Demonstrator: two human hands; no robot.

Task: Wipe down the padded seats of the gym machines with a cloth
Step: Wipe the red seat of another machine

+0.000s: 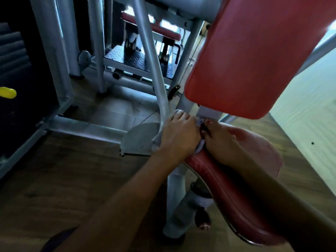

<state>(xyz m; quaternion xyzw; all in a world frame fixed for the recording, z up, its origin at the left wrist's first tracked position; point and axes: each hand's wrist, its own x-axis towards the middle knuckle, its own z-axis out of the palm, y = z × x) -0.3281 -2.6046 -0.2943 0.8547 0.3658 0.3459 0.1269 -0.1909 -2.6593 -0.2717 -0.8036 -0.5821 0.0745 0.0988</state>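
Both hands are meeting at the far end of the red padded seat [234, 193], just under the lower edge of the red back pad [254, 57]. The seat is lying with its long axis running from the lower right corner of the view up toward the middle, so its narrow far end is pointing at the grey frame of the machine [154, 73], and its side edge is curving down on the left. The left hand [179, 135] is pressing palm down on a pale cloth [200, 145], with the fingers curled over it; only small parts of the cloth are showing, at the fingertips, under the palm edge and between the two hands, so I cannot tell how it is folded. The right hand [220, 142] is lying just beside the left one on top of the seat, fingers bent and touching the cloth at its far part, but whether it is really pinching the cloth I cannot tell. The back pad is standing tilted above the hands, its long axis going up to the right. Below the seat a grey post [175, 190] is standing on the wooden floor [76, 179].
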